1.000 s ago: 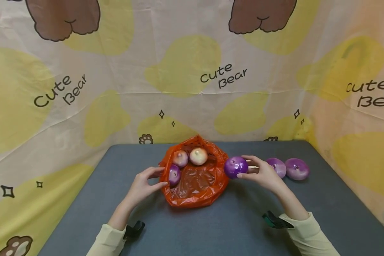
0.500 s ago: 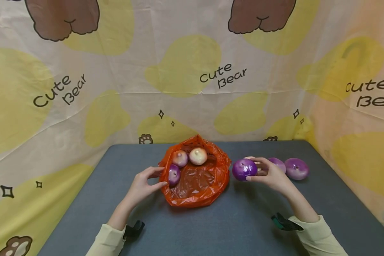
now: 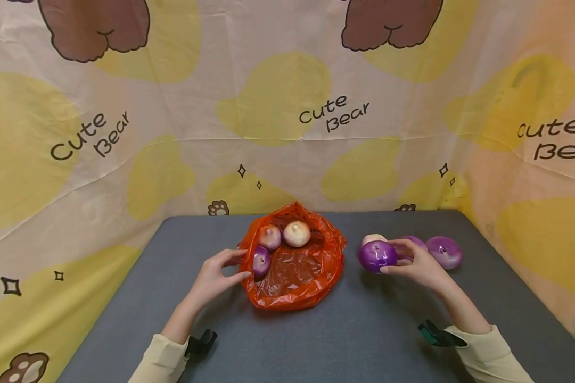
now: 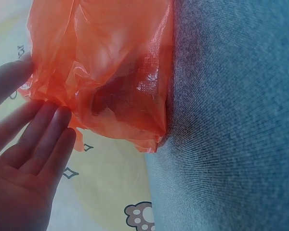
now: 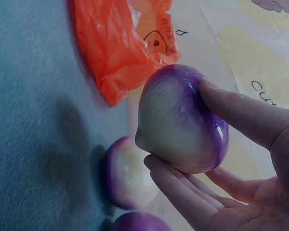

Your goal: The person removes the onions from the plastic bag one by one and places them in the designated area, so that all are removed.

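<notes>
My right hand holds a glossy purple onion between thumb and fingers, raised over the table to the right of the bag. Its pale side and pointed tip show in the right wrist view. An orange-red plastic bag stands with its mouth wide, and three onions lie inside: a purple one, a pinkish one and a cream one. At the bag's left rim, my left hand grips the thin plastic with thumb and fingertips; the left wrist view shows the fingers against the film.
Behind the held onion sits a pale-topped onion, mostly hidden. Two more purple onions, one partly covered by my right hand and one in full view, lie farther right on the grey table. A printed cloth hangs behind.
My right hand has moved right with the purple onion, away from the bag's rim and toward the onions on the table. The left hand and bag stay nearly still.
</notes>
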Demonstrator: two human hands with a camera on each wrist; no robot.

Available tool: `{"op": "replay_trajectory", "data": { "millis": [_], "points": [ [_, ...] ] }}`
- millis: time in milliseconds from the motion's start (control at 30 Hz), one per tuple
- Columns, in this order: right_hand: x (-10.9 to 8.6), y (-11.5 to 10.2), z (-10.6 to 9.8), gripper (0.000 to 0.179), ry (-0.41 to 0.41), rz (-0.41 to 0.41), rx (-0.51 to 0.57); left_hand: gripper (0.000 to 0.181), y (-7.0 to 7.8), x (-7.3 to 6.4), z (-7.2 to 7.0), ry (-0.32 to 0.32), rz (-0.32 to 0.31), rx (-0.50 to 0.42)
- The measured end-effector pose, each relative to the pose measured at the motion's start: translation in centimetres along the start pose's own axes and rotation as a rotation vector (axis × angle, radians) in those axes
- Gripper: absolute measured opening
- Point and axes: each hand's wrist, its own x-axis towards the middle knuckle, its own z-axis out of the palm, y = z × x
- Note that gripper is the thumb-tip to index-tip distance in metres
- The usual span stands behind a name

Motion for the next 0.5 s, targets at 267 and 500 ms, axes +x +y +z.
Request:
{"op": "replay_trajectory", "data": {
  "millis": [267, 500],
  "points": [
    [-0.3, 1.4, -0.4, 0.071, -0.021, -0.012, 0.003, 0.046, 1.2, -0.1, -0.1, 0.01, 0.0, 0.025],
    [-0.5, 2.6, -0.4, 0.068, -0.058, -0.03, -0.001, 0.044, 3.6, 0.0, -0.6, 0.006, -0.008, 0.014]
  ]
}}
